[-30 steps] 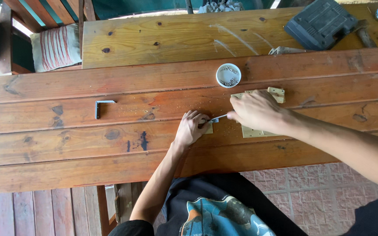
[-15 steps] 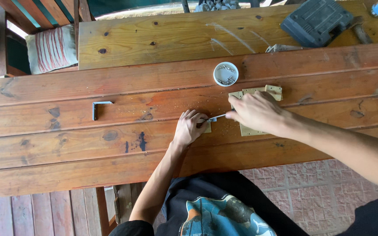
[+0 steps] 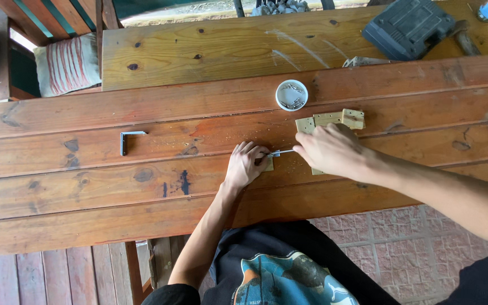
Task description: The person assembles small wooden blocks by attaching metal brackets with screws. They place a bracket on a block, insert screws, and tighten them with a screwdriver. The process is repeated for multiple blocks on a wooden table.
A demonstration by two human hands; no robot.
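A wide counter (image 3: 86, 192) of reddish wooden planks fills the middle of the frame. At the upper right lies a dark plastic tool case (image 3: 408, 27); at the upper left a striped cushion (image 3: 68, 65) rests on a chair. Just right of centre sit pale wooden blocks (image 3: 334, 119), partly covered by the right hand (image 3: 330, 151). Above them stands a small white cup (image 3: 291, 95) of screws, and a metal angle bracket (image 3: 129, 139) lies left of centre. The left hand (image 3: 246, 165) lies flat at centre, its fingers (image 3: 249, 151) spread and pressing a small wooden piece (image 3: 269, 164) on the counter. The right hand's fingers are closed around a thin metal tool (image 3: 280, 152), whose tip reaches the left fingertips at that small piece.
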